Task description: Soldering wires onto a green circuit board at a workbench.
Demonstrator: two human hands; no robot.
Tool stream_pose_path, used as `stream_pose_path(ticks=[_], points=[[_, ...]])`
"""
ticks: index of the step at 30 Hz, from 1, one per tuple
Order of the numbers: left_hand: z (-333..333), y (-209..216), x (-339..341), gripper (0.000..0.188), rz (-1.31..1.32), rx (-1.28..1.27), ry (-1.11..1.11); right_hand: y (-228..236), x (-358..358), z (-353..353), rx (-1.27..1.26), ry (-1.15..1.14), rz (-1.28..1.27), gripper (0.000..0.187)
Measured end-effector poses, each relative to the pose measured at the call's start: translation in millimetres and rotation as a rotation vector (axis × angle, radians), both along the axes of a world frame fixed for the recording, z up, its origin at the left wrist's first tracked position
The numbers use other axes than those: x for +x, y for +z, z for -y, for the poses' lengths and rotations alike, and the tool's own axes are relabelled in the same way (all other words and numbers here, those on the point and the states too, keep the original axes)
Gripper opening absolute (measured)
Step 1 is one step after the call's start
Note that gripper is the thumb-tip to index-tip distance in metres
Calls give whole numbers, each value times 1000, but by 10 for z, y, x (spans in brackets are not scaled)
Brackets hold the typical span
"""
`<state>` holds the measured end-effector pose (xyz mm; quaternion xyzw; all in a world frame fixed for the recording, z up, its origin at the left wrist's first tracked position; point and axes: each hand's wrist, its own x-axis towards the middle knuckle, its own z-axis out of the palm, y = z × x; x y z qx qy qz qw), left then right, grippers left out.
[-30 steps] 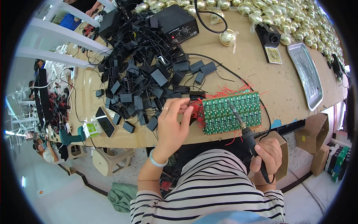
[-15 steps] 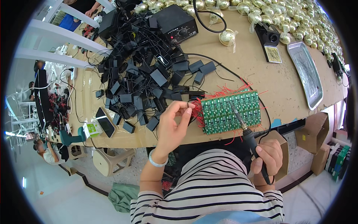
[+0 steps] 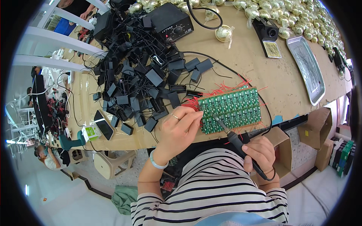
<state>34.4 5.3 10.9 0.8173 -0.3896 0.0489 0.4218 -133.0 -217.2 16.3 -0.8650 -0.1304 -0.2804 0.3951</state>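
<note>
A panel of green circuit boards (image 3: 235, 107) lies near the table's front edge, with red wires (image 3: 192, 103) sticking out around its sides. My left hand (image 3: 179, 128) is closed in a pinch at the panel's left edge. Whatever sits between its thumb and forefinger is too small to make out. My right hand (image 3: 261, 153) grips a soldering iron (image 3: 236, 142) by its black handle, below the panel. The iron's metal tip slants up and left over the boards' lower left part, close to the left fingertips; whether it touches cannot be told.
Black plastic cases (image 3: 154, 77) with thin leads are heaped left of the panel. Behind stands a black soldering station (image 3: 171, 24). A metal tray (image 3: 307, 69), an iron stand (image 3: 269, 35) and many gold balls (image 3: 298, 22) lie right and back. A phone (image 3: 104, 124) lies left.
My left hand has moved down onto the panel's left edge, fingertips pressed closer together. The soldering iron has shifted left and down, its tip now nearer the left fingers. The whole view has shifted slightly.
</note>
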Motion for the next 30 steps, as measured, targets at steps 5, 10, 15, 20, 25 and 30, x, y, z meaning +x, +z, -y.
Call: stream_pose_path(ticks=[5, 10, 15, 20, 25, 30], points=[[25, 2, -26, 20, 51, 59, 14, -34, 10, -12, 9, 26, -10, 32], [29, -27, -40, 20, 70, 89, 16, -44, 44, -28, 0, 44, -13, 33], [60, 22, -56, 18, 70, 133, 14, -53, 59, -52, -43, 44, 22, 34], [79, 57, -67, 17, 50, 164, 14, -7, 61, -57, -10, 23, -24, 23], [97, 68, -83, 19, 66, 173, 31, 116, 144, -28, -277, 126, 73, 19], [116, 64, -92, 19, 120, 182, 59, 188, 164, -36, -350, 152, 74, 20]])
